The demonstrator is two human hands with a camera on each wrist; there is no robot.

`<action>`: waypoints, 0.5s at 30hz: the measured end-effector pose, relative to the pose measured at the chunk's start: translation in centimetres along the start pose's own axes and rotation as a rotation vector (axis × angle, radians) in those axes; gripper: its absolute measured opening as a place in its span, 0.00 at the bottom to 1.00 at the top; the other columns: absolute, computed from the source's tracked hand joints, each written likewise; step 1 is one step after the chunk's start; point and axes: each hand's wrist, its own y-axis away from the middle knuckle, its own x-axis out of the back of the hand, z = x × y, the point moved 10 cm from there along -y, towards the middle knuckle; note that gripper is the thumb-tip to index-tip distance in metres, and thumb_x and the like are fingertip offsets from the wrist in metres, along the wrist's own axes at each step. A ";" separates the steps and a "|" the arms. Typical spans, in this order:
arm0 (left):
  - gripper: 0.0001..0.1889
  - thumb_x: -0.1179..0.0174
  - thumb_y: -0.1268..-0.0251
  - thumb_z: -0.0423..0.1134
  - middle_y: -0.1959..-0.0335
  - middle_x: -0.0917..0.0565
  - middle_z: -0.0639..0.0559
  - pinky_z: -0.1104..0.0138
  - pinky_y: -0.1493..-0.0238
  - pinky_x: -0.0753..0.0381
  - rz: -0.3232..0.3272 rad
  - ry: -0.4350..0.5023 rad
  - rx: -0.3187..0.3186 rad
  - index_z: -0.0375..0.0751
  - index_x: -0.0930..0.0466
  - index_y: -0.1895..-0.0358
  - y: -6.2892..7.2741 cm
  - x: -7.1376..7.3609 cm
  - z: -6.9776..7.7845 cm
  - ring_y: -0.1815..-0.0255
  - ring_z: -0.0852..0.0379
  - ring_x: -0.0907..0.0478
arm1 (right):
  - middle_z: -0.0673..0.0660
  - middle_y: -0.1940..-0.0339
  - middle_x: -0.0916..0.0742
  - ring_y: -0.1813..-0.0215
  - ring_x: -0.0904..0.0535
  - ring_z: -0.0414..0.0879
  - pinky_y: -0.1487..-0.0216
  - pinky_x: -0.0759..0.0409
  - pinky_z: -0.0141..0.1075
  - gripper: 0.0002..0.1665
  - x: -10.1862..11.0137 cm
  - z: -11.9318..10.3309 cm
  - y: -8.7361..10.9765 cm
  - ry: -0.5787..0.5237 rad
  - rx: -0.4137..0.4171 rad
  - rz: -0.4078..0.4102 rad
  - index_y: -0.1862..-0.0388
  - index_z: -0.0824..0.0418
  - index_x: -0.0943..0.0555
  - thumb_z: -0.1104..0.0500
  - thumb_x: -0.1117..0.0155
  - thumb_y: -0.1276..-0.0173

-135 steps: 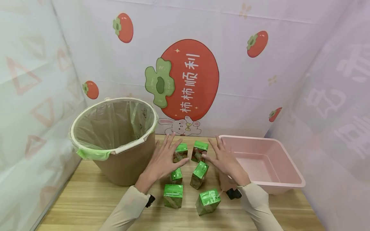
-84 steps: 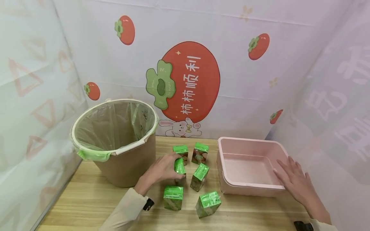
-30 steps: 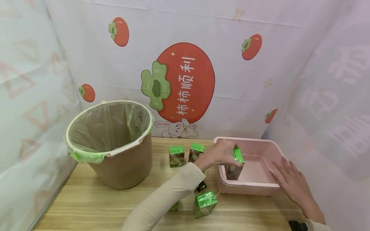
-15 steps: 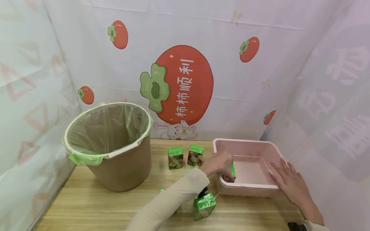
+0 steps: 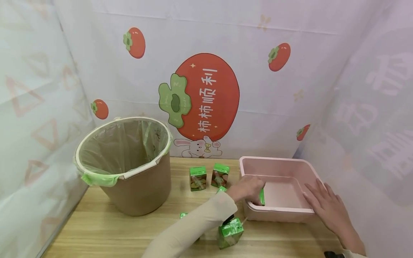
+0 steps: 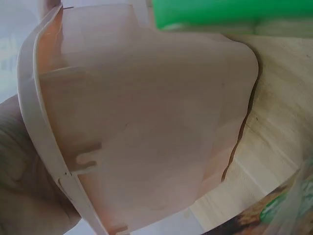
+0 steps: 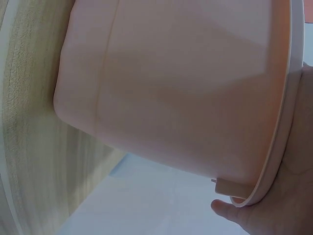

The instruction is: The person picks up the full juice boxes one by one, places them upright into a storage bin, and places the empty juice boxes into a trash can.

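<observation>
My left hand [image 5: 248, 188] reaches over the near-left rim into the pink plastic basin [image 5: 280, 209], holding a small green-topped drink carton [image 5: 262, 197]. Most of that carton is hidden behind the fingers. On the basin's right rim rests my right hand [image 5: 329, 208], its fingers extended over the edge. In the right wrist view the basin's outer wall [image 7: 186, 98] fills the middle, with the right hand [image 7: 279, 196] at the rim. The left wrist view shows the left hand [image 6: 29, 171] over the opposite rim.
Two similar cartons, one on the left [image 5: 198, 178] and one on the right [image 5: 220, 175], stand at the back. Another carton [image 5: 230, 233] is in front, and others are partly covered by my left sleeve [image 5: 196, 225]. A lined brown bin [image 5: 142, 190] stands at left.
My left hand took a carton from the left column, carried it right into the basin and lowered it there. My right hand moved from above the table to the basin's right rim.
</observation>
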 end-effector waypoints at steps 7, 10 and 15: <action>0.36 0.22 0.45 0.64 0.46 0.19 0.61 0.72 0.49 0.24 -0.003 0.092 -0.010 0.53 0.21 0.36 0.8 1.4 -0.9 0.51 0.65 0.23 | 0.79 0.20 0.38 0.22 0.46 0.80 0.40 0.44 0.80 0.32 0.1 -0.2 -0.1 0.000 0.004 0.005 0.24 0.64 0.28 0.46 0.49 0.15; 0.38 0.22 0.43 0.63 0.41 0.20 0.57 0.72 0.45 0.23 0.021 0.145 -0.024 0.50 0.22 0.33 1.4 2.7 -1.6 0.44 0.63 0.22 | 0.79 0.20 0.37 0.22 0.45 0.80 0.40 0.44 0.79 0.32 0.2 -0.3 -0.1 0.002 0.004 0.008 0.24 0.65 0.28 0.46 0.49 0.15; 0.37 0.23 0.40 0.60 0.34 0.21 0.53 0.69 0.43 0.20 0.071 0.227 -0.017 0.46 0.23 0.32 2.8 4.7 -4.0 0.41 0.59 0.21 | 0.79 0.20 0.38 0.21 0.47 0.80 0.39 0.45 0.80 0.32 0.1 -0.1 0.0 0.000 -0.003 -0.006 0.24 0.65 0.28 0.45 0.50 0.15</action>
